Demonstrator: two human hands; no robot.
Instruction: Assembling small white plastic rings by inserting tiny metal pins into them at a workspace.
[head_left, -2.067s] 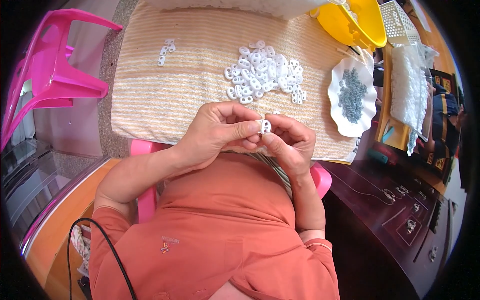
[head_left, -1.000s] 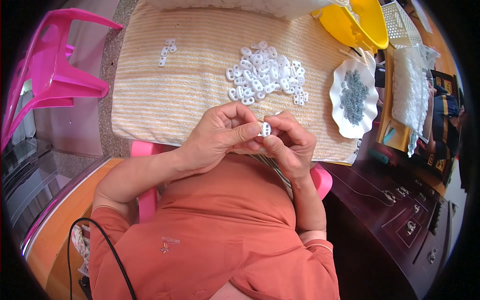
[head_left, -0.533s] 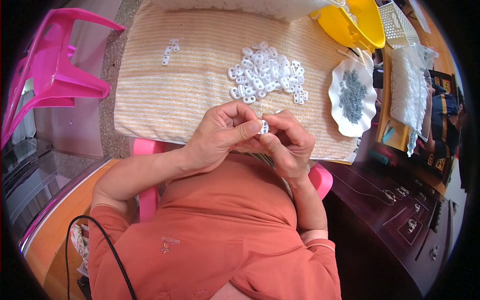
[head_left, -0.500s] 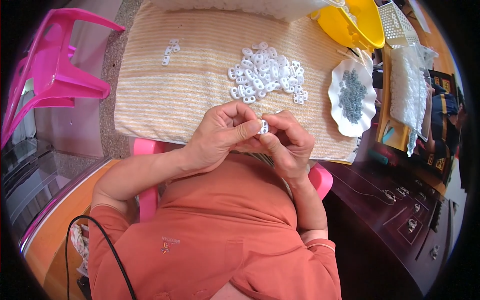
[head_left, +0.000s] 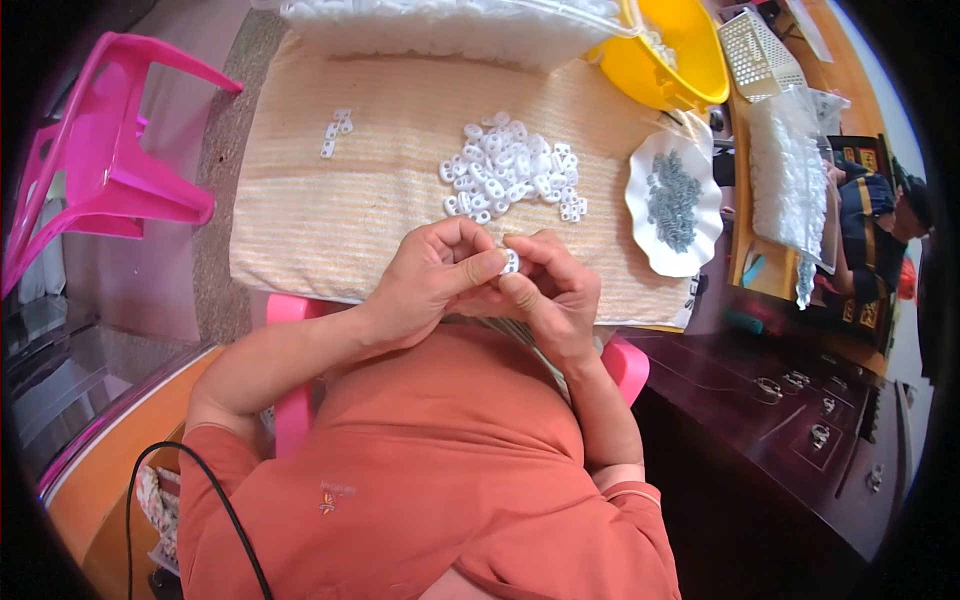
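Near the front edge of the cloth-covered table (head_left: 330, 230), both hands meet over a small white oval plastic piece (head_left: 511, 261) with dark holes in its face. My left hand (head_left: 432, 272) pinches it from one side between thumb and curled fingers. From the other side, my right hand (head_left: 556, 292) grips it with thumb and forefinger. Just beyond the hands lies a heap of similar white oval pieces (head_left: 495, 165), with several flat, squarish white pieces (head_left: 572, 208) at its right edge. To the right, a white scalloped plate (head_left: 648, 245) holds many small grey screw-like parts (head_left: 673, 200).
A clear bin of white pieces (head_left: 430, 40) stands at the back, beside a yellow basin (head_left: 650, 80). A few white pieces (head_left: 328, 149) lie at the far left. A pink plastic chair (head_left: 120, 180) stands left; a person (head_left: 870, 220) is at the far right.
The view has shifted slightly, so the table's contents sit a little differently in the picture. Both hands keep their grip on the white piece, which now appears slightly turned.
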